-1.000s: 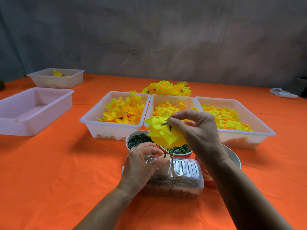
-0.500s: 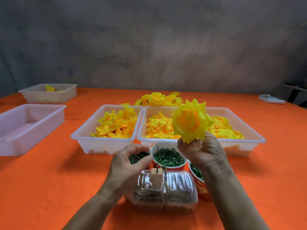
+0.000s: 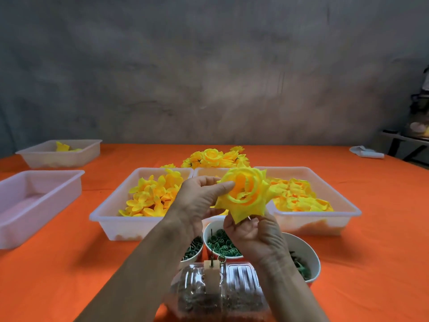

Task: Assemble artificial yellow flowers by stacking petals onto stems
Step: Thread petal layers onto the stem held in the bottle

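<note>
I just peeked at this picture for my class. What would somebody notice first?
First, the big yellow flower held up in the middle, the right hand gripping it from below and the left hand touching its edge. Then the bright orange table, and the white trays behind the hands, heaped with yellow petals.

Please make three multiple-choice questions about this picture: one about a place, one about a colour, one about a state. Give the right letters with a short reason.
1. Where is the pile of finished flowers?
A. behind the trays
B. in a cup
C. on the floor

2. What colour is the tablecloth?
A. green
B. orange
C. white

3. What is the assembled flower doing?
A. lying on the table
B. held up by both hands
C. standing on the pin

Answers:
1 A, it lies beyond the trays.
2 B, plainly orange.
3 B, right hand grips below, left hand touches its edge.
</note>
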A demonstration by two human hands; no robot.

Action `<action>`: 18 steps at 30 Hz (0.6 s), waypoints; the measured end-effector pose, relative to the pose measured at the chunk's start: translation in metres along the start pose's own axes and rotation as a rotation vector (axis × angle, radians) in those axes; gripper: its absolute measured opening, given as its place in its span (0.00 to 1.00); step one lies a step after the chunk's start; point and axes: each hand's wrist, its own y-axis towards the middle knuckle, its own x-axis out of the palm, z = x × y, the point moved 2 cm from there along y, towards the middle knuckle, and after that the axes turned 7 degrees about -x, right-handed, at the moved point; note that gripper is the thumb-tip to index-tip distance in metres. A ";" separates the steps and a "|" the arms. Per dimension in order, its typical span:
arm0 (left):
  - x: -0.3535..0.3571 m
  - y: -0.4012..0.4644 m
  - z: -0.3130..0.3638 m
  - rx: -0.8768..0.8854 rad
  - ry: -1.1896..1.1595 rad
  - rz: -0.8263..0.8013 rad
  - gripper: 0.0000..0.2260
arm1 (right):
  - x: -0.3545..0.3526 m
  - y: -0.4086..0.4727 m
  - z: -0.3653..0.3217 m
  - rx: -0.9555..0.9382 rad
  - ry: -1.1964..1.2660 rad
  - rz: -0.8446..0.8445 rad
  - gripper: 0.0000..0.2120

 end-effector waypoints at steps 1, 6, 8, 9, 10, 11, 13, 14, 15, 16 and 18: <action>-0.001 0.002 0.001 -0.015 -0.021 0.006 0.10 | -0.003 0.001 0.000 -0.012 -0.020 0.006 0.06; -0.008 0.002 0.009 0.092 0.111 0.038 0.08 | -0.011 -0.001 -0.004 -0.074 -0.247 -0.155 0.07; -0.011 0.000 0.012 0.126 0.159 0.017 0.07 | -0.014 -0.001 -0.008 -0.113 -0.340 -0.241 0.08; -0.012 0.000 0.013 0.134 0.177 0.015 0.07 | -0.016 0.000 -0.010 -0.138 -0.387 -0.280 0.08; -0.013 0.000 0.014 0.141 0.195 0.020 0.06 | -0.018 -0.001 -0.011 -0.165 -0.435 -0.317 0.07; -0.014 0.000 0.014 0.145 0.209 0.026 0.05 | -0.019 -0.001 -0.012 -0.195 -0.484 -0.347 0.08; -0.014 -0.001 0.015 0.135 0.219 0.021 0.05 | -0.022 -0.002 -0.014 -0.270 -0.601 -0.394 0.15; -0.014 -0.001 0.016 0.123 0.216 0.015 0.05 | -0.023 -0.002 -0.014 -0.315 -0.675 -0.402 0.17; -0.014 -0.001 0.016 0.112 0.202 0.009 0.05 | -0.025 -0.002 -0.014 -0.361 -0.747 -0.404 0.15; -0.015 -0.001 0.017 0.102 0.181 0.003 0.06 | -0.025 -0.003 -0.014 -0.402 -0.802 -0.404 0.11; -0.015 -0.002 0.017 0.096 0.146 -0.021 0.06 | -0.027 -0.003 -0.012 -0.453 -0.819 -0.405 0.09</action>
